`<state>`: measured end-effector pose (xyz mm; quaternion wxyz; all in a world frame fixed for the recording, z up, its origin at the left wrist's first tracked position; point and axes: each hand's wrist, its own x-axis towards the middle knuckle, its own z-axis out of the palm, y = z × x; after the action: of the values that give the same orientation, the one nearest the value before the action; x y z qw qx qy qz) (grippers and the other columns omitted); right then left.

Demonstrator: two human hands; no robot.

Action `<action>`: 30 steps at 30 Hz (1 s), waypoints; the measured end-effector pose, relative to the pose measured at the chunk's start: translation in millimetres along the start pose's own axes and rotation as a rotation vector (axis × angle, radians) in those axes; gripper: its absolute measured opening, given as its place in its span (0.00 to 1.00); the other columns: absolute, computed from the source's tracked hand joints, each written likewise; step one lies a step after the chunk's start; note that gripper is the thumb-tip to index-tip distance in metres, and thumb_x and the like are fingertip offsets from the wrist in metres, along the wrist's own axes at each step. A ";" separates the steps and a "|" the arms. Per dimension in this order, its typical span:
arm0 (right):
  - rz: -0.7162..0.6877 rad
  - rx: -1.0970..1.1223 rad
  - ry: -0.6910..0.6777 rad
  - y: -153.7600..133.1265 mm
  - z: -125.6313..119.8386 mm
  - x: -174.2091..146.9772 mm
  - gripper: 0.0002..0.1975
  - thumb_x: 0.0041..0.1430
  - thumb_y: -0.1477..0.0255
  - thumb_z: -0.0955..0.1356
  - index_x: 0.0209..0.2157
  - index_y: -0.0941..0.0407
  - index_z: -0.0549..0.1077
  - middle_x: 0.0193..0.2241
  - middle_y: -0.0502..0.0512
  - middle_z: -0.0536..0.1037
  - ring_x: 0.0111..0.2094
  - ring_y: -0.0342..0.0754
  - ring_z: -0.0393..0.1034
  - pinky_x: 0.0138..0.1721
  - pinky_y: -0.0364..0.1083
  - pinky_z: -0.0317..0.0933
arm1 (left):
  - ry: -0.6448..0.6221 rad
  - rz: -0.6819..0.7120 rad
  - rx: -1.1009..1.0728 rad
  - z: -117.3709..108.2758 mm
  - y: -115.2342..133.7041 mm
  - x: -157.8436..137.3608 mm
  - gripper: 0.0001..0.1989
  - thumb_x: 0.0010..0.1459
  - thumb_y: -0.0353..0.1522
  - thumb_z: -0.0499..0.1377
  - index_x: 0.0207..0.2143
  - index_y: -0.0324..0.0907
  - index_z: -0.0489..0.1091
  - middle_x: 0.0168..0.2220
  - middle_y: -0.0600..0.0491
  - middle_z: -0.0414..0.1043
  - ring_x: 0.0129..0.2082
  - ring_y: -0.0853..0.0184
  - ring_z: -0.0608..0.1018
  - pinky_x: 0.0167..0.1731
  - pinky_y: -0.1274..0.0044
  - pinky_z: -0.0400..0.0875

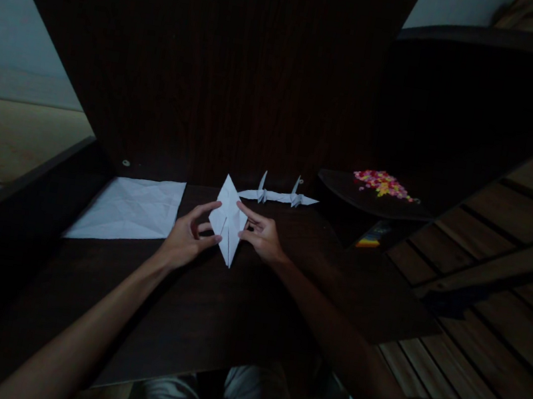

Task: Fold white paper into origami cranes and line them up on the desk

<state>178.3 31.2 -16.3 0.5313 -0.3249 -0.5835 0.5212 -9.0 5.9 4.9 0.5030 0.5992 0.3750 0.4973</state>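
White folded paper point(230, 214), edges between pinching left grip point(183, 240) and right grip point(266, 240), room toward front desk edge point(158, 374)

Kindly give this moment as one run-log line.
left hand: holds kite-shaped paper | right hand: holds same paper | nearby: folded paper figures, white paper sheet
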 end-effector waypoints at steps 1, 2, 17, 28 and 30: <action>0.008 0.005 -0.003 0.2 -0.1 0.1 0.33 0.39 0.78 0.71 0.52 0.54 0.71 0.38 0.54 0.80 0.38 0.50 0.71 0.36 0.47 0.67 | 0.000 -0.005 -0.010 0.3 0.5 -0.2 0.34 0.42 0.27 0.67 0.54 0.43 0.64 0.57 0.41 0.63 0.48 0.53 0.76 0.45 0.63 0.73; 0.015 0.011 -0.004 0.5 -0.2 0.2 0.33 0.39 0.78 0.71 0.52 0.54 0.71 0.38 0.54 0.80 0.37 0.49 0.71 0.34 0.46 0.67 | 0.004 -0.009 -0.023 0.7 0.9 -0.5 0.34 0.42 0.27 0.67 0.54 0.43 0.64 0.57 0.42 0.63 0.47 0.54 0.76 0.44 0.64 0.74; 0.001 0.019 -0.141 3.6 4.9 -3.7 0.28 0.40 0.79 0.72 0.48 0.55 0.75 0.32 0.52 0.79 0.28 0.41 0.65 0.33 0.43 0.62 | 0.104 0.133 0.215 2.2 4.9 1.3 0.18 0.46 0.34 0.66 0.42 0.41 0.72 0.38 0.51 0.75 0.36 0.64 0.75 0.35 0.72 0.72; 0.029 -0.016 -0.043 2.8 18.8 -8.5 0.29 0.41 0.72 0.75 0.50 0.55 0.72 0.30 0.51 0.78 0.28 0.42 0.70 0.30 0.42 0.66 | 0.448 0.154 0.165 -5.6 -11.1 6.8 0.09 0.44 0.35 0.67 0.28 0.41 0.74 0.27 0.57 0.72 0.18 0.75 0.62 0.18 0.80 0.53; 0.047 -0.016 -0.015 2.4 20.7 -8.6 0.23 0.42 0.70 0.75 0.44 0.57 0.75 0.27 0.51 0.78 0.28 0.43 0.72 0.31 0.43 0.66 | 0.448 0.153 0.128 -5.5 -11.6 7.1 0.09 0.44 0.35 0.67 0.29 0.42 0.75 0.29 0.56 0.74 0.21 0.74 0.65 0.20 0.80 0.57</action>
<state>159.9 18.3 -18.7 0.5119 -0.3387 -0.5838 0.5314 -12.2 16.3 -4.9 0.3292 0.5311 0.4617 0.6296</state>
